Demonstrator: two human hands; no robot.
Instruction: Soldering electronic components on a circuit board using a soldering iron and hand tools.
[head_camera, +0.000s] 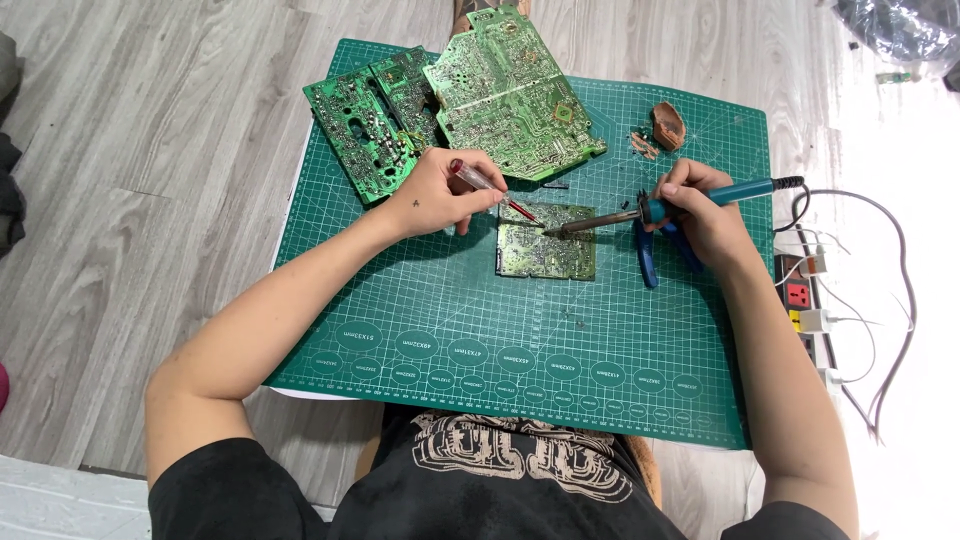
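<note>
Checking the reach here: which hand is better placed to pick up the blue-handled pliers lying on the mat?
Probably the right hand: the pliers lie just beneath it, though it holds the soldering iron. The left hand is farther off, holding a screwdriver.

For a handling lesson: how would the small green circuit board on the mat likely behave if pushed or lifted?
The small circuit board lies flat on the cutting mat, so it would probably slide, not roll. It looks thin and rigid, likely light.
</note>
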